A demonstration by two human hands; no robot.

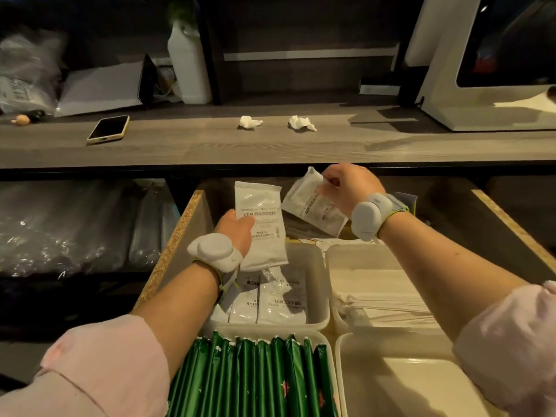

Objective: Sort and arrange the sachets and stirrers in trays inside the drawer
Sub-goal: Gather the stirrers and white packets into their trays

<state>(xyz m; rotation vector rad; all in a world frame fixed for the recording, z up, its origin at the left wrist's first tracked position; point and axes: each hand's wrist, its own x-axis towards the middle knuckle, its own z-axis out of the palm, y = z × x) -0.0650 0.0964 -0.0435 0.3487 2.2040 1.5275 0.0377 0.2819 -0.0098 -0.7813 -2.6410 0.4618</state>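
My left hand (237,230) grips a white sachet (261,224) upright above the back-left tray (319,266), which holds several white sachets (270,299). My right hand (349,185) pinches a second white sachet (313,203) by its top edge, tilted, over the back of the drawer (177,239). The front-left tray (326,337) is packed with several green stick sachets (255,377). The back-right tray (331,266) holds pale paper-wrapped stirrers (388,308). The front-right tray (400,383) shows only its pale bottom.
A wooden counter (210,142) runs above the drawer, with a phone (108,129), two crumpled tissues (249,122), a white bottle (188,64) and a white machine (487,70). Clear plastic bags (60,230) fill the shelf left of the drawer.
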